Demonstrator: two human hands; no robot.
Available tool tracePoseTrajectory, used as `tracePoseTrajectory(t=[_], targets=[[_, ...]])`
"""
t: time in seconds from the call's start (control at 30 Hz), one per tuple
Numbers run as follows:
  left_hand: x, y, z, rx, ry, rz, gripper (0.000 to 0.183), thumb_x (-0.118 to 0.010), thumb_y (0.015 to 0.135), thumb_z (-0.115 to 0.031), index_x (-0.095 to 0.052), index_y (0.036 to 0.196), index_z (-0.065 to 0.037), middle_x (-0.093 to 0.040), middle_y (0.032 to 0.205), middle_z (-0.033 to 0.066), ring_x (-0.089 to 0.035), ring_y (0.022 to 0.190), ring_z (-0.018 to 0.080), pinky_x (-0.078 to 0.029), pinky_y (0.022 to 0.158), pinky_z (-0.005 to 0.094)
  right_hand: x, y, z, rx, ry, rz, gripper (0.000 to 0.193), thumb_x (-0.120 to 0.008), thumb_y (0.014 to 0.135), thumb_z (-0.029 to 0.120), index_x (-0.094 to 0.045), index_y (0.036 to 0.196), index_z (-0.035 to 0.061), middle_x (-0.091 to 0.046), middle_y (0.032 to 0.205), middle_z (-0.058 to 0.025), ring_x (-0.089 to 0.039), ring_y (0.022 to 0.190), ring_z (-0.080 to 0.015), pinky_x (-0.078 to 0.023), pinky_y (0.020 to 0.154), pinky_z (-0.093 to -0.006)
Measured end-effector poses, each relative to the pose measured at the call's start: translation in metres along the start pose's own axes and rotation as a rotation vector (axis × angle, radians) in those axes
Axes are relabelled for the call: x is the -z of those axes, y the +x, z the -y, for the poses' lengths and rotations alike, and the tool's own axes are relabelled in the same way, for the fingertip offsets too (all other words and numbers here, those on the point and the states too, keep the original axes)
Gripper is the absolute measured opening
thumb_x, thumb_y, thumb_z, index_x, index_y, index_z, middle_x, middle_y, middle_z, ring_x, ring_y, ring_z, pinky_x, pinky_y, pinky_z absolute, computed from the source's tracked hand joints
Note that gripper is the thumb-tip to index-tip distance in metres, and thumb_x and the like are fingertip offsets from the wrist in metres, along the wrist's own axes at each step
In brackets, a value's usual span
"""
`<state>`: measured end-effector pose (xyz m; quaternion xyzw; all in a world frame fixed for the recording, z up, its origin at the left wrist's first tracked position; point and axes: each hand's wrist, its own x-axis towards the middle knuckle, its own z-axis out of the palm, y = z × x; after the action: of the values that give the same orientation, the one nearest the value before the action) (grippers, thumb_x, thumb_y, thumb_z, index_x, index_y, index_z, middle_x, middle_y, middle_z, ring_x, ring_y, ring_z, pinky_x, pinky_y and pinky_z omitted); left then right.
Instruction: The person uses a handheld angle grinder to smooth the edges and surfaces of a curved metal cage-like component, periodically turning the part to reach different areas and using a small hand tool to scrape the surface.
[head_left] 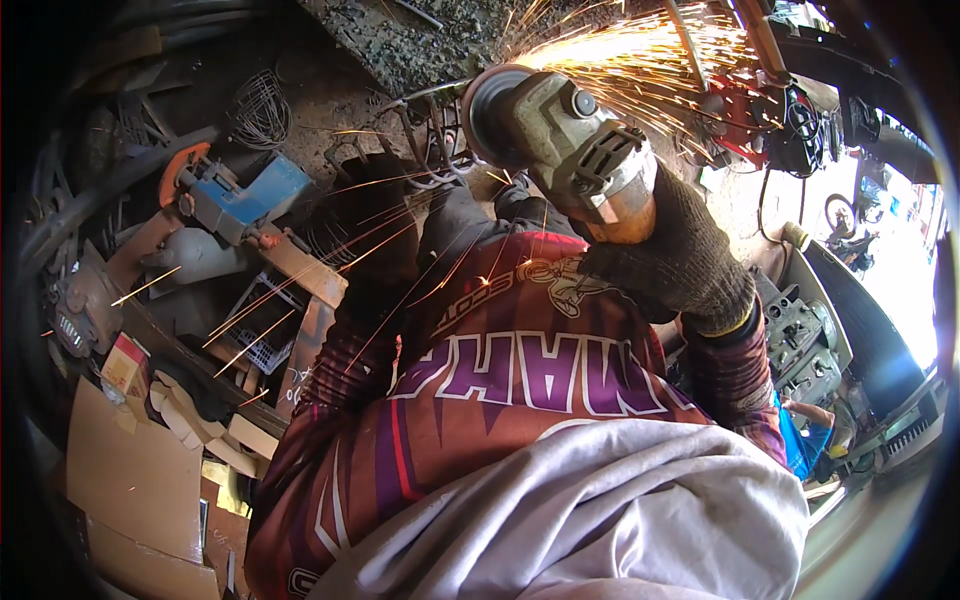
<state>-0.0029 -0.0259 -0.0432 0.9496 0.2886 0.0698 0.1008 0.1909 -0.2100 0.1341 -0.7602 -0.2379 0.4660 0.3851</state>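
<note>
My right hand (690,250), in a dark knit glove, is wrapped round the body of a worn angle grinder (570,140). The grinder's disc (490,110) is against or right beside a thin metal rod (425,92), and a bright spray of sparks (640,55) flies off to the upper right. Deep in shadow, my left hand (370,205) is dark-gloved and close to several bent metal rods (435,150) below the disc. Its fingers are too dark to tell what they grip, if anything.
At the left stands a blue and orange metal tool (245,195) on a rusty frame, with a wire coil (262,108) behind it. Cardboard (130,470) lies lower left. A rough dark slab (410,45) is ahead. Grey machinery (800,340) and a person in blue (803,435) are at right.
</note>
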Motion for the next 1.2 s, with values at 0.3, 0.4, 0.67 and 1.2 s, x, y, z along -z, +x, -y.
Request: tracePoseTrajectory(t=[0.3, 0.4, 0.67, 1.2], targets=[[-0.011, -0.009, 0.005, -0.088, 0.100, -0.128, 0.045, -0.067, 0.074, -0.003, -0.057, 0.118, -0.003, -0.058, 0.117, 0.0189, -0.055, 0.112, 0.0388, -0.044, 0.096, 0.0472, 0.000, -0.001, -0.005, -0.016, 0.012, 0.016, 0.076, -0.086, 0.068, 0.021, -0.048, 0.131, 0.0037, -0.062, 0.118, -0.0130, -0.060, 0.109, -0.0235, -0.048, 0.093, -0.0364], [0.001, -0.003, -0.002, -0.012, 0.068, -0.036, 0.040, -0.063, 0.076, -0.003, -0.058, 0.116, -0.004, -0.059, 0.114, 0.0194, -0.055, 0.112, 0.0373, -0.043, 0.096, 0.0458, 0.001, -0.001, -0.004, -0.005, -0.018, 0.025, 0.076, -0.086, 0.068, 0.022, -0.048, 0.131, 0.0037, -0.062, 0.118, -0.0134, -0.060, 0.109, -0.0241, -0.048, 0.093, -0.0366], [0.005, 0.012, -0.001, -0.047, -0.137, -0.089, 0.023, -0.059, 0.079, -0.007, -0.057, 0.102, -0.006, -0.054, 0.095, 0.0159, -0.053, 0.093, 0.0353, -0.042, 0.078, 0.0452, 0.001, -0.002, -0.009, 0.012, -0.026, 0.016, 0.076, -0.086, 0.068, 0.025, -0.049, 0.130, 0.0040, -0.064, 0.115, -0.0140, -0.061, 0.108, -0.0263, -0.048, 0.092, -0.0370], [0.000, 0.006, -0.003, -0.043, -0.035, -0.126, 0.021, -0.063, 0.076, -0.006, -0.058, 0.097, -0.007, -0.056, 0.091, 0.0140, -0.055, 0.089, 0.0344, -0.044, 0.077, 0.0422, 0.003, -0.001, -0.002, -0.017, -0.023, 0.042, 0.078, -0.085, 0.068, 0.012, -0.045, 0.133, 0.0016, -0.060, 0.122, -0.0116, -0.057, 0.110, -0.0184, -0.046, 0.094, -0.0351]])
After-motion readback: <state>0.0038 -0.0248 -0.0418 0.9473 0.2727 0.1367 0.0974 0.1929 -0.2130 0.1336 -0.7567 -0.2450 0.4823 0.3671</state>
